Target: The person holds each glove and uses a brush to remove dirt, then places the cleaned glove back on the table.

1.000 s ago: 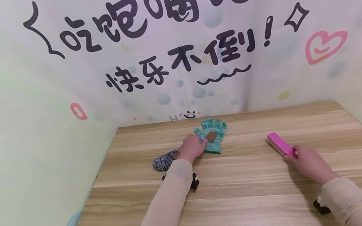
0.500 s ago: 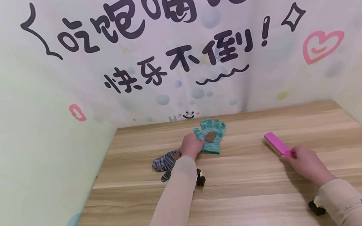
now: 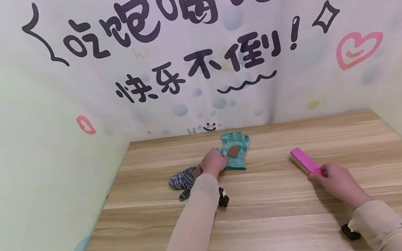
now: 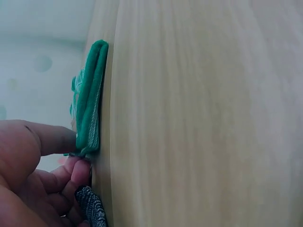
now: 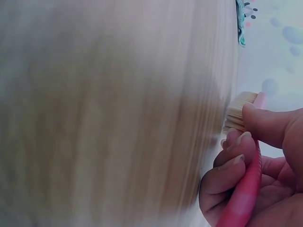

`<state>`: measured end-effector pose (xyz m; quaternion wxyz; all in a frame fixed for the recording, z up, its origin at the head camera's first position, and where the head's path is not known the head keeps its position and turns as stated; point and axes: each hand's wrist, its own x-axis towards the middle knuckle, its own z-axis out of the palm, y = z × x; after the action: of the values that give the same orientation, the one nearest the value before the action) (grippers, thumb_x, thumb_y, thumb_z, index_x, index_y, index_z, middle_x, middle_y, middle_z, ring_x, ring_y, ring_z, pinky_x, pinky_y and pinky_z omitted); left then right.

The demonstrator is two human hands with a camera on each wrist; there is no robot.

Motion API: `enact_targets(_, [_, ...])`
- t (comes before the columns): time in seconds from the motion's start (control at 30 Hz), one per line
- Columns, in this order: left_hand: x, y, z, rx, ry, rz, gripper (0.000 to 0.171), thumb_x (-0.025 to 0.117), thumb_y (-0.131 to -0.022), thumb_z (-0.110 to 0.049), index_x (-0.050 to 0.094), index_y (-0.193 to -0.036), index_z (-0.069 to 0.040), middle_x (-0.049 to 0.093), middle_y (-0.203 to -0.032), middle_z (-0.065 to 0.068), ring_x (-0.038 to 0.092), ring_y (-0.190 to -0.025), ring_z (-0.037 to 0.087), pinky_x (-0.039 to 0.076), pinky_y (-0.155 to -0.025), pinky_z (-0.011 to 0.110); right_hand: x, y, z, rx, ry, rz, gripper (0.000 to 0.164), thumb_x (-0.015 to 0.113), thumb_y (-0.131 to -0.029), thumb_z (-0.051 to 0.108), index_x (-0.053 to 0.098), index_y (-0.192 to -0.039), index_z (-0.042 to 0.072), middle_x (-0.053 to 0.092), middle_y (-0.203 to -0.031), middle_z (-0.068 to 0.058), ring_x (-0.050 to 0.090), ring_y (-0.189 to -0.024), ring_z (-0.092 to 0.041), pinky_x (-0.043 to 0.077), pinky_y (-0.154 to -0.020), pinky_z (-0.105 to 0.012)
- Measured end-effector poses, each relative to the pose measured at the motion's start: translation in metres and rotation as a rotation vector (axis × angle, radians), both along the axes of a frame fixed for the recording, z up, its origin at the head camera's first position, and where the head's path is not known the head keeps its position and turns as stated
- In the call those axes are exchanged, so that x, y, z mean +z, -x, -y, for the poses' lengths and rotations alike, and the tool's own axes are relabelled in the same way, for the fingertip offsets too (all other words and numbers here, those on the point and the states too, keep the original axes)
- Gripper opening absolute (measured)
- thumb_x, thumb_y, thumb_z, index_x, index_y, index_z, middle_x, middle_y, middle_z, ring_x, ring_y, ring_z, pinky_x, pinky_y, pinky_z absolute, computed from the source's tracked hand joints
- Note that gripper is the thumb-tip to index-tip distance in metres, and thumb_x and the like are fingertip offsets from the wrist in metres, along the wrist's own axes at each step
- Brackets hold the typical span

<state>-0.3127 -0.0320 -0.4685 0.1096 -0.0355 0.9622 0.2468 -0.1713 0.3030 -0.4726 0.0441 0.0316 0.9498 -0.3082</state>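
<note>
Looking from my left side first, I see a stripy grey glove (image 3: pixel 183 179) on the surface (image 3: pixel 274 233), just left of my left fingers (image 3: pixel 218 159) and partly under my sleeve (image 3: pixel 189 231). I can't tell if my fingers touch it. They are pinching the left edge of a teal glove (image 3: pixel 235 164), by its thumb. The rest of that glove lies to the right of my pinch, brown patch up. I think I should pinch snugly but softly here, so the teal glove doesn't bunch up, and not drag the grey one along.

Over on the right, well apart from the teal glove, my right fingers (image 3: pixel 329 174) are wrapped round the handle of a pink brush (image 3: pixel 306 161). Its head pokes out ahead of them, to the left. My guess is that a loose, steady hold is best, with the bristles kept low and away from the wool so they don't snag.

Half a second ago, the teal glove's thumb stuck out above my left fingers. Now it sits lower, right beside them. The grey glove looks the same. The brush is a tiny bit more to the left, and my right fingers are still round it.
</note>
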Motion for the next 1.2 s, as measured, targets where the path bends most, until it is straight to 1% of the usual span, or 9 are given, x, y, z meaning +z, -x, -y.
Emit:
enact_targets(0.27, [0.001,0.003,0.003,-0.027,-0.088,-0.014,0.041,0.054,-0.099,-0.023,0.039,-0.062,-0.015,0.034,-0.062,0.0,0.038,-0.061,0.02,0.035,-0.081,0.041,0.0,-0.003,0.004,0.01,-0.003,-0.013,0.045,0.062,-0.1,0.03,0.061,-0.112,-0.014,0.063,-0.081,-0.011,0.05,-0.069,-0.02,0.042,-0.057,-0.029])
enact_targets(0.33, [-0.001,0.005,0.004,-0.016,-0.105,-0.036,0.029,0.054,-0.099,-0.023,0.052,-0.072,-0.012,0.049,-0.071,0.001,0.048,-0.07,0.02,0.04,-0.086,0.041,0.0,-0.003,0.006,0.011,0.003,-0.008,0.045,0.062,-0.1,0.03,0.06,-0.112,-0.013,0.063,-0.082,-0.011,0.05,-0.069,-0.02,0.042,-0.057,-0.029])
enact_targets(0.4, [-0.003,0.005,0.004,-0.004,-0.108,-0.048,0.018,0.053,-0.1,-0.023,0.063,-0.093,-0.009,0.064,-0.093,0.003,0.057,-0.086,0.021,0.044,-0.096,0.044,0.001,-0.002,0.008,0.014,0.007,0.003,0.046,0.063,-0.099,0.031,0.06,-0.114,-0.013,0.064,-0.084,-0.013,0.051,-0.07,-0.021,0.043,-0.058,-0.029])
enact_targets(0.5, [-0.005,0.005,0.004,0.029,-0.155,-0.043,0.029,0.055,-0.1,-0.027,0.065,-0.119,-0.008,0.067,-0.121,0.008,0.061,-0.104,0.024,0.044,-0.104,0.049,0.001,-0.002,0.01,0.016,0.012,0.019,0.048,0.063,-0.099,0.032,0.059,-0.116,-0.013,0.065,-0.087,-0.014,0.052,-0.072,-0.021,0.044,-0.059,-0.029])
enact_targets(0.7, [-0.002,0.003,0.003,0.1,-0.375,0.002,0.037,0.058,-0.098,-0.037,0.065,-0.115,-0.005,0.063,-0.111,0.011,0.055,-0.093,0.025,0.048,-0.086,0.037,0.0,-0.004,0.014,0.015,0.018,0.03,0.046,0.065,-0.098,0.032,0.06,-0.114,-0.011,0.061,-0.082,-0.009,0.05,-0.071,-0.02,0.042,-0.057,-0.028])
enact_targets(0.77, [0.0,0.002,0.002,0.111,-0.403,0.013,0.043,0.058,-0.099,-0.039,0.064,-0.125,-0.005,0.064,-0.123,0.01,0.058,-0.104,0.024,0.05,-0.096,0.038,-0.001,-0.004,0.016,0.019,0.018,0.022,0.046,0.065,-0.098,0.032,0.06,-0.114,-0.011,0.06,-0.081,-0.008,0.049,-0.07,-0.019,0.042,-0.057,-0.028])
enact_targets(0.9, [0.003,-0.001,0.0,0.104,-0.406,0.027,0.055,0.052,-0.101,-0.043,0.057,-0.14,-0.004,0.058,-0.142,0.014,0.055,-0.127,0.029,0.035,-0.118,0.049,-0.003,-0.005,0.02,0.036,0.01,0.0,0.046,0.066,-0.097,0.032,0.061,-0.114,-0.011,0.062,-0.082,-0.008,0.05,-0.071,-0.019,0.042,-0.058,-0.028])
enact_targets(1.1, [0.003,-0.005,-0.001,0.071,-0.43,0.017,0.044,0.056,-0.102,-0.042,0.064,-0.12,-0.003,0.064,-0.114,0.014,0.055,-0.097,0.026,0.045,-0.097,0.043,-0.002,-0.006,0.026,0.05,0.018,0.005,0.048,0.067,-0.097,0.032,0.061,-0.115,-0.012,0.063,-0.083,-0.009,0.05,-0.071,-0.019,0.042,-0.059,-0.029])
enact_targets(1.2, [0.002,-0.004,-0.003,0.077,-0.394,0.004,0.039,0.055,-0.103,-0.041,0.066,-0.113,-0.005,0.065,-0.109,0.011,0.056,-0.098,0.025,0.034,-0.11,0.05,0.0,-0.007,0.028,0.05,0.019,0.005,0.048,0.067,-0.097,0.032,0.06,-0.116,-0.011,0.061,-0.082,-0.008,0.049,-0.071,-0.019,0.042,-0.058,-0.028])
